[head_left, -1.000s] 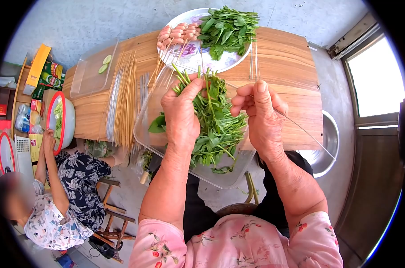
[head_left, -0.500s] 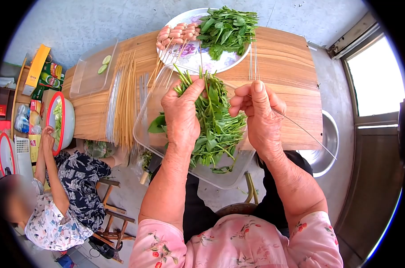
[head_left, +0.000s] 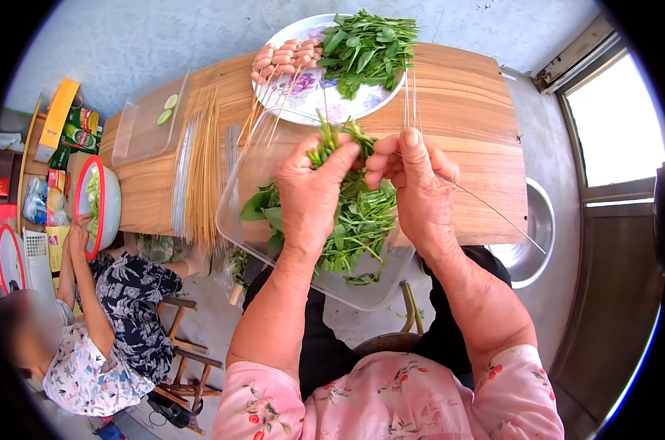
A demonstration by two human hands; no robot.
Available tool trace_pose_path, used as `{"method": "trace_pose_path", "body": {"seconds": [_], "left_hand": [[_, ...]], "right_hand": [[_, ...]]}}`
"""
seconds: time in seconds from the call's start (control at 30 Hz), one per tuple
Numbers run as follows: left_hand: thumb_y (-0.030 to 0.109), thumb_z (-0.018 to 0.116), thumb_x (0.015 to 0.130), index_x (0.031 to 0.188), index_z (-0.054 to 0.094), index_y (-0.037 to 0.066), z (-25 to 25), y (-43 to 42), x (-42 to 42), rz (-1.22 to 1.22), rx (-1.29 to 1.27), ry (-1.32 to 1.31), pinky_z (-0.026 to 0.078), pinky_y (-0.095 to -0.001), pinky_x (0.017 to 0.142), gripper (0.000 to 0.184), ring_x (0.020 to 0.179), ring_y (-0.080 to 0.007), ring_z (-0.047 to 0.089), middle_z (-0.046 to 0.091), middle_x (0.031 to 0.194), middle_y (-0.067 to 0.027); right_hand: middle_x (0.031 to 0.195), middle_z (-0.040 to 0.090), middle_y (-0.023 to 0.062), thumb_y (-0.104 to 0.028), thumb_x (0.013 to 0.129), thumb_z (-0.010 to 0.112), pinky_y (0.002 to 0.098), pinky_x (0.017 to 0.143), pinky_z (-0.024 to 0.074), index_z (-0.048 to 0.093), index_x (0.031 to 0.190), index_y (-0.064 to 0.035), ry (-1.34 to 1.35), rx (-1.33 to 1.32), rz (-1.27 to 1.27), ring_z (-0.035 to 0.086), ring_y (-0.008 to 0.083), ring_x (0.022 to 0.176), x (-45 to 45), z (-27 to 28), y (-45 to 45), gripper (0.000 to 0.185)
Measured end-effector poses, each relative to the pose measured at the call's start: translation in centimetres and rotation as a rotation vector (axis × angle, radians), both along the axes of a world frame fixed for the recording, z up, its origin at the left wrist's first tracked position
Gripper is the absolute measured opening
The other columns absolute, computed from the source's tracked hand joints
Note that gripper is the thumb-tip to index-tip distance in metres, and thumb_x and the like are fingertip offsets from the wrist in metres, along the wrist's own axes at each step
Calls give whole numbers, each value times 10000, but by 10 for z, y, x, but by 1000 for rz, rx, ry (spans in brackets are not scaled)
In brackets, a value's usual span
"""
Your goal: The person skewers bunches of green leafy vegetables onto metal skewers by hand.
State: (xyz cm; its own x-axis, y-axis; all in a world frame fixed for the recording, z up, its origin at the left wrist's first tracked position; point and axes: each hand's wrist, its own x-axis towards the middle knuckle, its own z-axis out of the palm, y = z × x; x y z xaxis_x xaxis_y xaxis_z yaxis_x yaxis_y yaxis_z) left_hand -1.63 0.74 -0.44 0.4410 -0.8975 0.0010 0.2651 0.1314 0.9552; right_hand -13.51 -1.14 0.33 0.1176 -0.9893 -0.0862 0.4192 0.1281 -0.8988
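Observation:
My left hand (head_left: 314, 183) is closed around a bunch of leafy greens (head_left: 325, 147), with the cut stems poking up past the thumb. Close beside it, my right hand (head_left: 417, 176) pinches a thin metal skewer (head_left: 494, 213), whose long end slants down to the right. The skewer's other end is hidden near the stems, so I cannot tell whether it touches them. Under my hands, a clear plastic tub (head_left: 376, 293) holds more loose greens (head_left: 358, 238). Beyond it, a flowered plate (head_left: 340, 110) carries skewered greens (head_left: 373, 51) and skewered sausages (head_left: 285, 57).
Bamboo skewers (head_left: 204, 169) and metal skewers (head_left: 182, 176) lie left on the wooden table (head_left: 472, 95). A clear container (head_left: 138, 132) holds green slices. Another person (head_left: 105, 337) sits at the left by a red-rimmed basin (head_left: 111, 205). A metal bowl (head_left: 549, 227) is at the right.
My left hand has moved right and slightly down with its greens, the stems now gathered close to my right fingers. My right hand has shifted slightly left, still pinching the skewer.

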Motion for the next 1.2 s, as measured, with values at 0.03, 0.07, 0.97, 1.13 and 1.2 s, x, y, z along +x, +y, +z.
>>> {"method": "trace_pose_path", "body": {"seconds": [0.03,0.07,0.97,1.13,1.2], "left_hand": [[19,638,798,886,643,-10,-1,1,-1,-36,8,-63,467,-215,631,94,675,-75,571,637,794,-32],[28,647,797,901,647,-6,-1,1,-2,-45,16,-55,469,-215,643,109,685,-79,574,642,807,-38],[154,575,837,941,566,11,8,-6,23,-103,118,227,413,-252,619,177,647,-113,539,644,837,-99],[96,637,800,887,572,11,6,-8,22,-52,130,233,420,-264,581,138,611,-135,575,646,780,-98],[88,633,800,889,572,14,7,-7,21,-35,120,198,422,-262,566,131,609,-148,600,647,763,-101]], "right_hand": [[705,621,105,-325,902,534,267,578,485,615,866,39,-23,10,3,582,156,586,0,0,-1,375],[708,619,105,-333,902,533,270,579,486,614,865,37,-46,20,7,581,157,586,0,-1,-1,380],[694,595,117,-369,924,467,283,567,479,587,848,29,-46,-81,-7,562,187,571,-13,13,-10,423],[698,594,112,-362,924,470,283,582,476,591,851,30,-15,-84,31,562,183,593,-9,10,-5,417],[690,613,94,-323,907,526,268,559,491,615,852,40,-36,-111,34,575,148,571,-7,6,-4,378]]}}
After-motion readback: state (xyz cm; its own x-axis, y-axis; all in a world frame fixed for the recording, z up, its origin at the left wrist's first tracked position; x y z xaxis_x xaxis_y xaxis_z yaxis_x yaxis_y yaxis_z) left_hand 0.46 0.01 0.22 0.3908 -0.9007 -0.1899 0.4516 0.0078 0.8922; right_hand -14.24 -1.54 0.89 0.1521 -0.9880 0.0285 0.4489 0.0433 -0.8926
